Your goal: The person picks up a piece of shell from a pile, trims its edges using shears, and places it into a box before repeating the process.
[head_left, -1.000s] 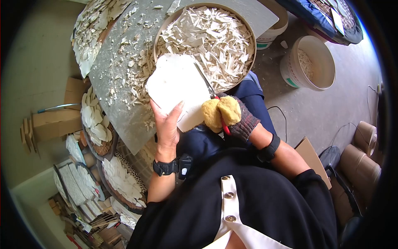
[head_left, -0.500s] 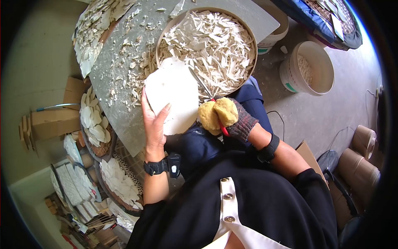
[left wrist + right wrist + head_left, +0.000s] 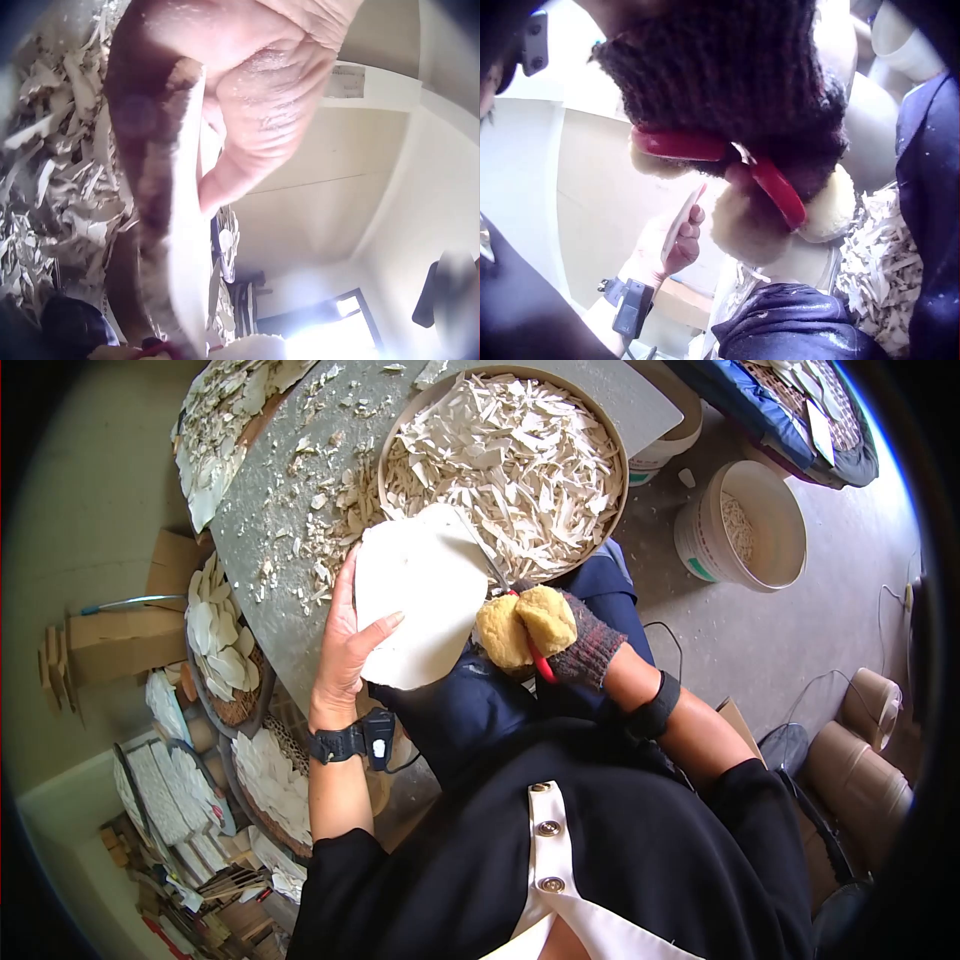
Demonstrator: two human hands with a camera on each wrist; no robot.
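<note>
A flat white slab (image 3: 420,600) with a rounded outline is pinched by my left hand (image 3: 345,645), thumb on its face and fingers behind. In the left wrist view the slab (image 3: 187,247) appears edge-on under the thumb. My right hand (image 3: 580,640), in a dark knitted glove with yellow pads, grips a red-handled cutting tool (image 3: 543,664). Its metal end lies along the slab's right edge; whether the two touch I cannot tell. The red handles (image 3: 780,193) show spread apart in the right wrist view. Beyond the slab, a round tray (image 3: 622,485) holds white strips.
The grey table (image 3: 270,520) is littered with white scraps. On the right stand a white bucket (image 3: 700,535) and brown rolled containers (image 3: 860,770). Baskets of white pieces (image 3: 225,645) stand at the left, beside cardboard (image 3: 125,645). A blue-edged basket (image 3: 740,410) sits at upper right.
My left hand and the slab have moved left and slightly toward my body, and the slab has turned. My right hand has stayed nearly in place, gripping the red handles.
</note>
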